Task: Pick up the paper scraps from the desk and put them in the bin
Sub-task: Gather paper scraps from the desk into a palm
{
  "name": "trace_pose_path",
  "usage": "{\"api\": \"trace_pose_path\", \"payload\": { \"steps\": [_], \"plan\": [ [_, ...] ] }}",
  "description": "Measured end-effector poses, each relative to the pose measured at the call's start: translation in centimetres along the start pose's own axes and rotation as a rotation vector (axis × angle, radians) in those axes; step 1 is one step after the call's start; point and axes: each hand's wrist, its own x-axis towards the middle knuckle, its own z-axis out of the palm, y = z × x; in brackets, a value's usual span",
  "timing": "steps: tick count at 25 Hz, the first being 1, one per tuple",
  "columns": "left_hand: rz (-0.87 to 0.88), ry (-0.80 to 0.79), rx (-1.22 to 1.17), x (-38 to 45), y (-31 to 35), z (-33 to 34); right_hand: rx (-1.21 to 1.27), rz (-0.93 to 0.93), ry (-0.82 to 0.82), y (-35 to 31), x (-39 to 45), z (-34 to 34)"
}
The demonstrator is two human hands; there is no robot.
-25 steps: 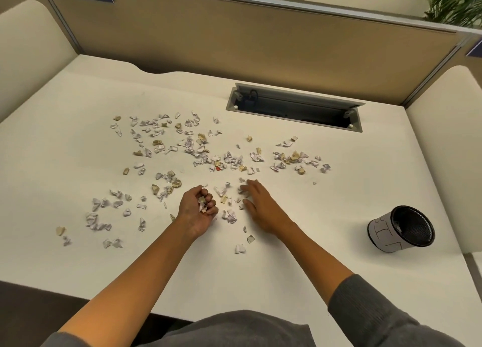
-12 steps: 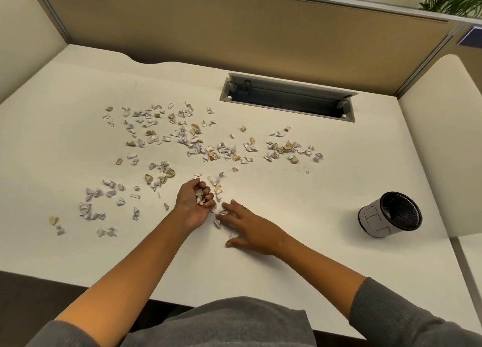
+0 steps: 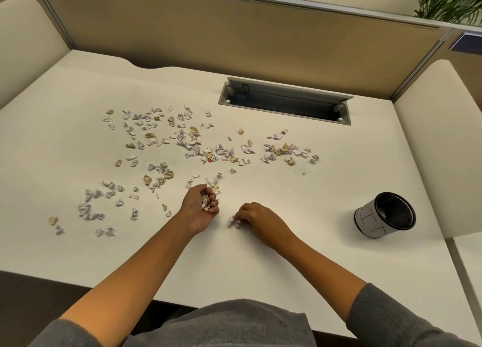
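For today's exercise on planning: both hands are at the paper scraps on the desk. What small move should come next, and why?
Probably the right hand should lift the small white clump it pinches and drop it into the cupped left hand, which already holds scraps. The bin lies farther right, and many scraps remain on the desk, so gathering first seems sensible.

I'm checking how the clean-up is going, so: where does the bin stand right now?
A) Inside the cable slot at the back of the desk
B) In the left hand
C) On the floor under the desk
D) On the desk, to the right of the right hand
D: the bin stands on the desk, apart from the right hand, which pinches paper scraps.
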Motion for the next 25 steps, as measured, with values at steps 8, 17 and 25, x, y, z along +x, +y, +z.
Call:
{"api": "trace_pose_path", "payload": {
  "steps": [8,17,25],
  "plan": [
    [-0.048,-0.027,0.082,0.2,-1.1,0.8,0.755,0.574,0.239,0.9,0.1,-3.8],
    [-0.052,-0.127,0.157,0.1,-3.1,3.4,0.777,0.488,0.165,-4.2,2.3,-6.4],
    [-0.077,-0.063,0.086,-0.3,-1.6,2.2,0.640,0.613,0.197,-1.3,0.4,-4.6]
  ]
}}
